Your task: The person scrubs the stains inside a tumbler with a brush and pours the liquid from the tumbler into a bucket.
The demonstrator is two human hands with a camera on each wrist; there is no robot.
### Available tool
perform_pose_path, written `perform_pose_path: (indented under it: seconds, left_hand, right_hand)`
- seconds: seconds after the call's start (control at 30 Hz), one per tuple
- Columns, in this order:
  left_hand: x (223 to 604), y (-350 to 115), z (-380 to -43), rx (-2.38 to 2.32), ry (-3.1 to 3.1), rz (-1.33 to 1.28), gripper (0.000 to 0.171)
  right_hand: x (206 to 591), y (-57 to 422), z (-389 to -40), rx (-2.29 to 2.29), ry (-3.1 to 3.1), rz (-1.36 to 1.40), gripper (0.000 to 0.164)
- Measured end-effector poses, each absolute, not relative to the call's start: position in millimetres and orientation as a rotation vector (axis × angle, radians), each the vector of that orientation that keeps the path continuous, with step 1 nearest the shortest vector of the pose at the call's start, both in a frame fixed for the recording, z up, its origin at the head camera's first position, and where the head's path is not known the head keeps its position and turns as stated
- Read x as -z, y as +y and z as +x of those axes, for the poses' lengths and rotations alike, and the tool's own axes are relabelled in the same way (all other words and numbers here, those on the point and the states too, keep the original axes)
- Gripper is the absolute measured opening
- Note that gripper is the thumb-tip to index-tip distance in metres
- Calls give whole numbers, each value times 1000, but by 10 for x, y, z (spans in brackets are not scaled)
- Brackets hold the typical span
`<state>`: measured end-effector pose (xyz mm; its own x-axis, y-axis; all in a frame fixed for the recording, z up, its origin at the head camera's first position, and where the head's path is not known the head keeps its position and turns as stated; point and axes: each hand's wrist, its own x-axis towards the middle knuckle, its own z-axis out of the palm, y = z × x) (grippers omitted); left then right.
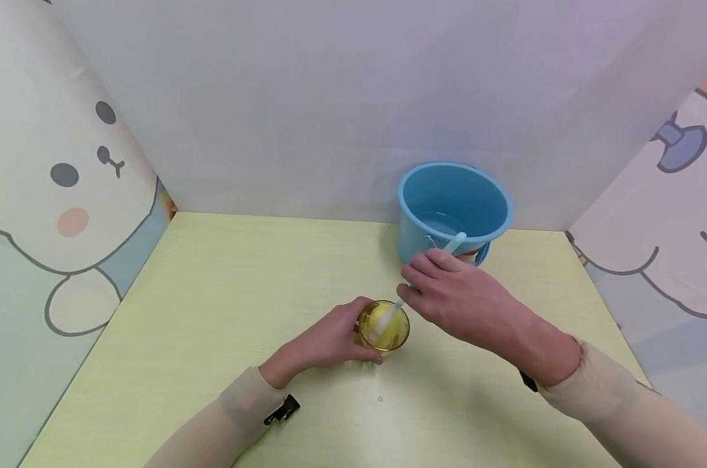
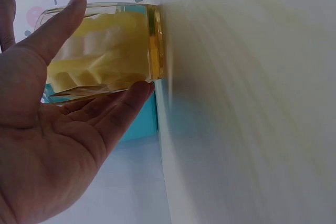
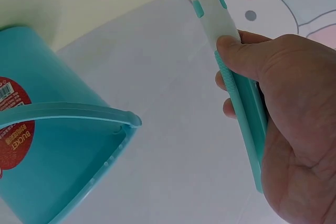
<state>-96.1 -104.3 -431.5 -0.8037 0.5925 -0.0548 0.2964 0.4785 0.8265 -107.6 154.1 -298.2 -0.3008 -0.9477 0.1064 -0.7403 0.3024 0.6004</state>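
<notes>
Probably mid-scrub, unfinished: lower centre, my left hand (image 1: 332, 338) grips amber glass cup (image 2: 156, 48); right hand (image 1: 455, 292) clasps teal-white plastic brush (image 3: 242, 98) inside.

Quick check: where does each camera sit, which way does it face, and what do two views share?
Head: on the person's head, facing forward and down at the table; left hand, right hand and sleeves show.
Left wrist: on that wrist, facing the glass, picture sideways; left hand shows, apparently the right's edge too.
Right wrist: on that wrist, facing the brush handle and bucket; right hand shows.
Shared: head and left wrist both show the glass.
</notes>
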Motion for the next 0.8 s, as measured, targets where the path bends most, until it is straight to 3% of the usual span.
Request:
perform_pose_path:
  seconds: [0.8]
  left_hand:
    - [4326, -1052, -960, -1232, 2418, 757, 84]
  right_hand:
    - [2923, 1615, -1057, 691, -2148, 1453, 62]
